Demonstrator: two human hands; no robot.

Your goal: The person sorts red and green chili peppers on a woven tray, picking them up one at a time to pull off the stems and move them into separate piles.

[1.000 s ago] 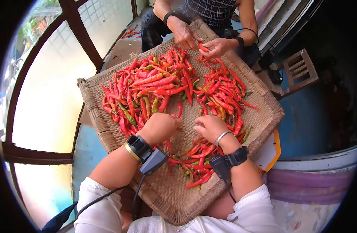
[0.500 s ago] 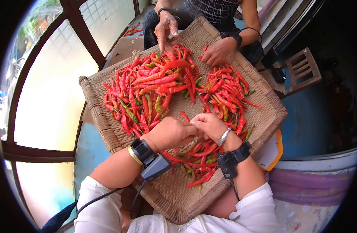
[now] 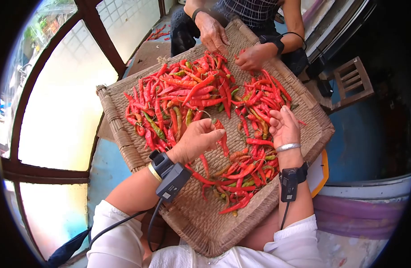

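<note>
Before us, a woven tray (image 3: 118, 129) fills the middle of the view, its near corner at six o'clock and its rim bound with thick wrapped edging. On it, the largest heap (image 3: 183, 89) of peppers lies at eleven o'clock, mostly glossy red, with a few green and yellowish ones mixed in, piled at all angles. The second heap (image 3: 263, 105), at one to two o'clock, is red too, its peppers slimmer and some of them wrinkled. The smallest heap (image 3: 241, 181) sits at five o'clock, looser, with green and brownish peppers among the red.

Our left hand (image 3: 198, 140) is just off the tray's middle towards nine o'clock, its fingers curled in; a single red pepper (image 3: 223, 144) shows right beside the thumb, and we cannot tell whether it is gripped. Our right hand (image 3: 286, 127) is at about three o'clock, by the edge of the second heap, its fingers loosely spread and slightly bent, holding nothing that we can see.

At twelve o'clock, another person's hands (image 3: 214, 35) are over the far rim, a bit of red showing at the fingertips of the one nearer one o'clock. A silver bangle (image 3: 288, 146) circles our right wrist.
</note>
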